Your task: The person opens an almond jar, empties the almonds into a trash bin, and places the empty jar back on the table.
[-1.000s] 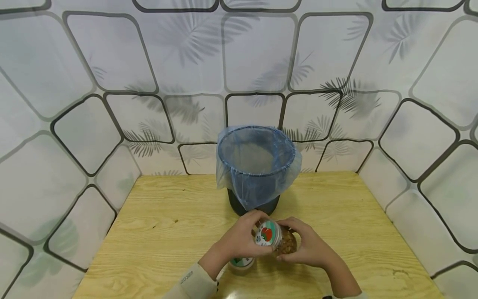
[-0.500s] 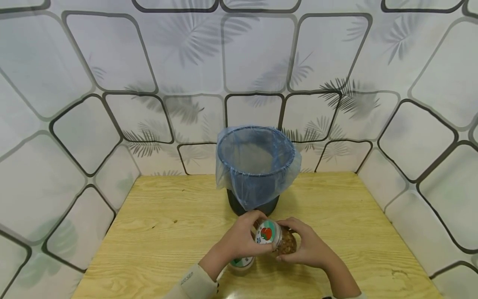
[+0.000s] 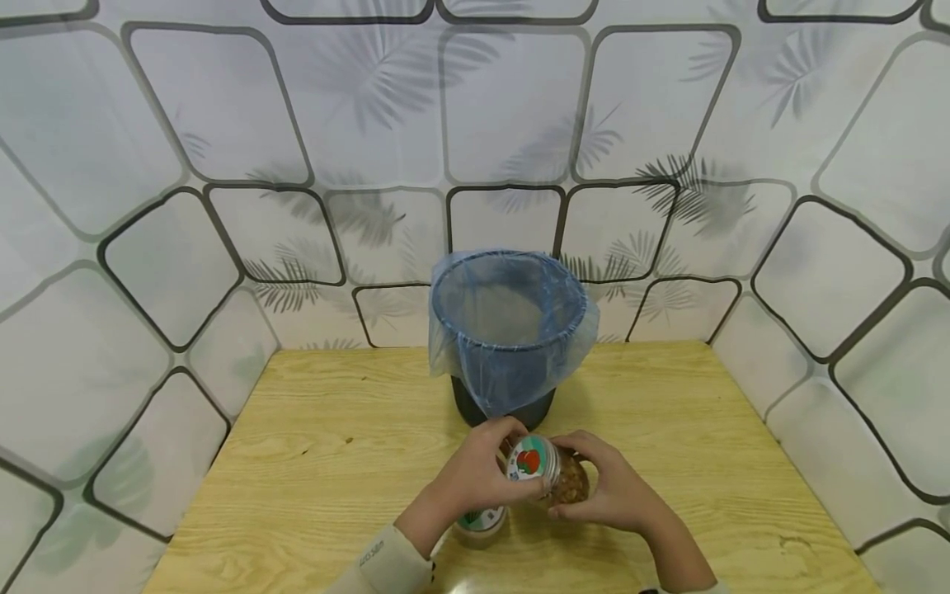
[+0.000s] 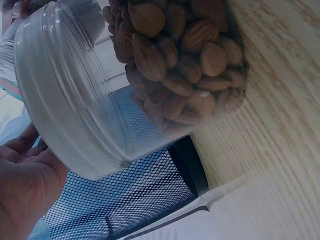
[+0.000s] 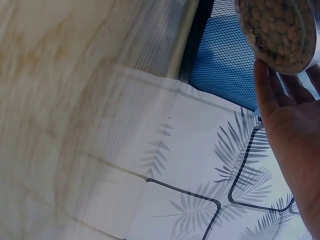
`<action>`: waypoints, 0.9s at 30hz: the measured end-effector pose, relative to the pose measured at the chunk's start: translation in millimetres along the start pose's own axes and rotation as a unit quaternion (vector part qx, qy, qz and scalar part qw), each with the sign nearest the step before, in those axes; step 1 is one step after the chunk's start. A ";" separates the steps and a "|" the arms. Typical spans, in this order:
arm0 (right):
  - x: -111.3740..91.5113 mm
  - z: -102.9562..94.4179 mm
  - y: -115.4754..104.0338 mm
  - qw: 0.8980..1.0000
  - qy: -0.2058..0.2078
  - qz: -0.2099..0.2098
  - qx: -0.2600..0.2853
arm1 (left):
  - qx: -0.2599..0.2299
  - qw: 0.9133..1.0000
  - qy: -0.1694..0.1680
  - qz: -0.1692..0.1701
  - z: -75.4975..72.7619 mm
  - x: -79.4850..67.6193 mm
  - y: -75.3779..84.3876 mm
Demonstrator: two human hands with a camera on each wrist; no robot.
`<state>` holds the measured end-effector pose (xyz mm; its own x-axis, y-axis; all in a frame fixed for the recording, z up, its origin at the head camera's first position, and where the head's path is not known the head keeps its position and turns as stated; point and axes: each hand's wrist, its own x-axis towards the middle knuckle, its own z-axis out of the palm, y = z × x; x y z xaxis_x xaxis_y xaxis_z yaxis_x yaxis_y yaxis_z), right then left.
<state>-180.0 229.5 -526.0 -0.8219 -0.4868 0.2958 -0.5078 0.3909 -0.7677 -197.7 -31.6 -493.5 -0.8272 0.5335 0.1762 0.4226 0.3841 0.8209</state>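
A clear jar of almonds (image 3: pixel 571 482) is held tilted above the front of the table, its printed lid (image 3: pixel 529 459) facing left. My left hand (image 3: pixel 481 472) grips the lid end with thumb and fingers. Around the body of the jar curl the fingers of my right hand (image 3: pixel 614 487). In the right wrist view the base of this jar (image 5: pixel 274 34) shows brown almonds. Under my left wrist stands a second jar (image 3: pixel 481 532), partly covered by the arm. The left wrist view has it large and close, with almonds in its lower part (image 4: pixel 172 67).
Just beyond the hands stands a dark mesh bin (image 3: pixel 475 404) with a blue plastic liner (image 3: pixel 505 363) folded over its rim. Beneath is a wood-grain table (image 3: pixel 334 487). Patterned cloth walls (image 3: pixel 386 107) rise at the back and both sides.
The lid's printed face has turned slightly under my left hand, and the left thumb has shifted a little. My right hand and the rest look the same.
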 end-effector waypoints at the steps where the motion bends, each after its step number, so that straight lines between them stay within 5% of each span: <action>1: 0.0 0.1 0.0 1.000 0.001 0.000 -0.001 | 0.002 1.000 0.001 -0.002 -0.1 0.0 0.1; 17: -0.1 -0.5 -1.8 1.000 0.000 -0.003 0.008 | 0.028 0.999 0.015 -0.002 0.0 1.3 0.5; 27: -0.2 -4.0 2.2 1.000 0.004 -0.024 0.002 | 0.042 0.997 -0.053 0.026 -1.1 -2.1 -0.7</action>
<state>-182.1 233.6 -525.5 -0.7990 -0.4980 0.3370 -0.5457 0.3650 -0.7543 -196.7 -33.8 -493.9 -0.7616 0.6290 0.1557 0.4973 0.4134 0.7627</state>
